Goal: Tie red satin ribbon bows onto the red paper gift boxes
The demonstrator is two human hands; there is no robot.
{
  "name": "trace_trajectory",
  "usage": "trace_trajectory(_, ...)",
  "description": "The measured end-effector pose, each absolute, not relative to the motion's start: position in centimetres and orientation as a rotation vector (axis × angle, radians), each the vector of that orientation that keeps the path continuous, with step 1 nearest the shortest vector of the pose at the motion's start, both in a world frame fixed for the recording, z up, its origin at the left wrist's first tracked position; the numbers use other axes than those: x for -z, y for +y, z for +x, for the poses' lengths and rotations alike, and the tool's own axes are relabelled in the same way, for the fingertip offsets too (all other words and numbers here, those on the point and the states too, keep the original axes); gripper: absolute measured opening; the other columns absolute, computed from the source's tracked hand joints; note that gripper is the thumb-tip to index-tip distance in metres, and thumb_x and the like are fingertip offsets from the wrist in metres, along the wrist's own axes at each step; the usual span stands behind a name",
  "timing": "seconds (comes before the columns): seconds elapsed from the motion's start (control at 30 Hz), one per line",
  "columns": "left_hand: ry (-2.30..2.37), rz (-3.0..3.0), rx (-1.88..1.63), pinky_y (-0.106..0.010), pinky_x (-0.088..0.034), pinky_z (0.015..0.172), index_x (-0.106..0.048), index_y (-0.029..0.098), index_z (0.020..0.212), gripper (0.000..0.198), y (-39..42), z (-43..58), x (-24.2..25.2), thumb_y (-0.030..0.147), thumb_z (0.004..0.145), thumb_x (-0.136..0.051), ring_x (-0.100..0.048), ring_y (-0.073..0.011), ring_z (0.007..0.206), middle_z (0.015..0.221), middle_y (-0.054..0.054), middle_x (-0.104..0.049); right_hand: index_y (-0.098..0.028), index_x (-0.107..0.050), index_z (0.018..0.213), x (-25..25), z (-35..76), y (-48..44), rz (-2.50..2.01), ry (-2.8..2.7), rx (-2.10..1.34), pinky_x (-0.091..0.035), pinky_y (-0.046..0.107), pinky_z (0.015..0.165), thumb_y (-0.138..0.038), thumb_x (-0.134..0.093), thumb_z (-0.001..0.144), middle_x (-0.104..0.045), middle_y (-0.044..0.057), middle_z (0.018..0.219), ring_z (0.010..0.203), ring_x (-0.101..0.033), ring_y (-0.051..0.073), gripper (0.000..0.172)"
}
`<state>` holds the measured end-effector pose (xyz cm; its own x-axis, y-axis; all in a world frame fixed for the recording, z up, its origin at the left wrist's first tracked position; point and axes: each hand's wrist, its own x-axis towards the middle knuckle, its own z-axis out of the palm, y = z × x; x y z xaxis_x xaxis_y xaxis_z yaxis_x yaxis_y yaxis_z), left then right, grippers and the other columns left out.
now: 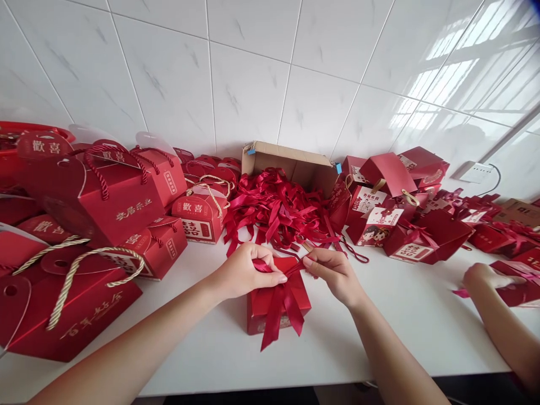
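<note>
White tiled wall behind, glossy with window reflections at upper right. White table runs across the frame.

Small red box: centre of frame, slightly below middle, standing on the table close to the near edge. Red ribbon crosses its top; two tails hang down the front face, one past the bottom edge.

Left hand: just left of the box top. Grip closed, thumb and fingertips pinching a loop of the red ribbon.

Right hand: just right of the box top. Grip closed, thumb and forefinger pinching the other end of the red ribbon. The strand runs taut between the two hands above the box.

Behind the box, centre: loose ribbon pile, spilling in front of an open cardboard carton against the wall.

Left half of frame: large red gift boxes with red cord handles. Lower left: gold-rope-handled box.

Right of centre: heap of small red boxes, some with printed labels and bows.

Right edge: a co-worker's hand resting on the table, touching another red box; how that hand is closed cannot be told.

Wall socket at right, above the table.
</note>
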<state>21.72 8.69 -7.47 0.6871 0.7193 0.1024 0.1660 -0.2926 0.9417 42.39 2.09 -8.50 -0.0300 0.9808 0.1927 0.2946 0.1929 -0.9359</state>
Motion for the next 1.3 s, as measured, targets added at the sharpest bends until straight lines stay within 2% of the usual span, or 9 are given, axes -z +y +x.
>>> trace_trajectory(0.07,0.709,1.834,-0.654,-0.032,-0.049,0.08,-0.033,0.021,0.05,0.045,8.73,21.58,7.54,0.032,0.067,-0.074,-0.066,-0.0269,0.096,0.054,0.002,-0.051,-0.017,-0.053,0.06,8.61,42.43,2.08,-1.27,-1.514,-0.899,-0.03,0.027,0.054,-0.045,-0.059,0.084,-0.044,-0.001,0.057,0.058,-0.039,0.012,0.037)
trace_trajectory(0.17,0.718,1.861,-0.63,-0.034,-0.05,0.081,-0.042,0.02,0.051,0.039,8.79,21.32,7.53,0.036,0.067,-0.074,-0.067,-0.025,0.087,0.059,0.001,-0.06,-0.018,-0.053,0.062,8.8,42.44,2.01,-1.239,-1.56,-0.93,-0.031,0.027,0.054,-0.047,-0.056,0.086,-0.043,-0.001,0.058,0.059,-0.039,0.012,0.037)
trace_trajectory(0.27,0.762,1.884,-0.627,-0.033,-0.049,0.082,-0.048,0.019,0.052,0.038,8.7,21.23,7.38,0.042,0.069,-0.072,-0.066,-0.0244,0.086,0.06,0.0,-0.063,-0.018,-0.052,0.063,8.87,42.36,1.89,-1.207,-1.592,-0.959,-0.03,0.027,0.054,-0.046,-0.055,0.086,-0.044,-0.001,0.06,0.059,-0.038,0.012,0.037)
trace_trajectory(0.4,0.794,1.867,-0.679,-0.033,-0.048,0.084,-0.038,0.019,0.048,0.046,8.35,21.49,7.32,0.041,0.073,-0.069,-0.065,-0.0247,0.091,0.06,-0.001,-0.064,-0.018,-0.051,0.062,8.68,42.14,1.69,-1.179,-1.585,-0.934,-0.029,0.027,0.054,-0.043,-0.057,0.086,-0.044,-0.001,0.06,0.058,-0.036,0.011,0.035)
trace_trajectory(0.53,0.791,1.895,-0.681,-0.034,-0.047,0.085,-0.029,0.02,0.05,0.05,8.2,21.66,7.49,0.039,0.071,-0.071,-0.063,-0.0252,0.096,0.063,-0.001,-0.065,-0.017,-0.055,0.059,8.56,42.11,1.57,-1.207,-1.511,-0.956,-0.033,0.027,0.055,-0.043,-0.06,0.083,-0.048,0.0,0.058,0.058,-0.041,0.012,0.035)
trace_trajectory(0.77,0.732,1.958,-0.691,-0.034,-0.045,0.091,-0.028,0.021,0.051,0.049,8.47,21.62,7.88,0.035,0.071,-0.071,-0.061,-0.0242,0.096,0.053,0.002,-0.051,-0.017,-0.062,0.061,8.7,42.38,1.63,-1.267,-1.426,-0.912,-0.037,0.027,0.054,-0.044,-0.063,0.08,-0.053,0.001,0.057,0.057,-0.047,0.013,0.034)
trace_trajectory(0.97,0.716,1.977,-0.684,-0.033,-0.045,0.091,-0.03,0.02,0.052,0.047,8.39,21.71,7.92,0.033,0.072,-0.07,-0.061,-0.0232,0.095,0.056,0.003,-0.045,-0.016,-0.061,0.062,8.52,42.3,1.61,-1.265,-1.471,-0.822,-0.035,0.027,0.054,-0.042,-0.061,0.083,-0.054,0.002,0.058,0.057,-0.045,0.013,0.033)
trace_trajectory(1.17,0.771,1.952,-0.738,-0.034,-0.045,0.088,-0.031,0.02,0.052,0.045,8.15,21.62,7.74,0.034,0.074,-0.067,-0.062,-0.0218,0.084,0.056,0.001,-0.055,-0.017,-0.056,0.065,8.81,42.29,1.68,-1.233,-1.511,-0.806,-0.032,0.027,0.055,-0.043,-0.057,0.087,-0.048,-0.001,0.059,0.058,-0.04,0.012,0.034)
trace_trajectory(1.3,0.666,1.865,-0.682,-0.033,-0.047,0.084,-0.046,0.019,0.053,0.035,8.24,21.28,7.13,0.034,0.079,-0.062,-0.063,-0.0222,0.086,0.066,-0.003,-0.066,-0.018,-0.051,0.066,8.82,42.44,1.72,-1.231,-1.543,-0.805,-0.031,0.026,0.056,-0.044,-0.055,0.088,-0.043,-0.002,0.061,0.059,-0.036,0.011,0.034)
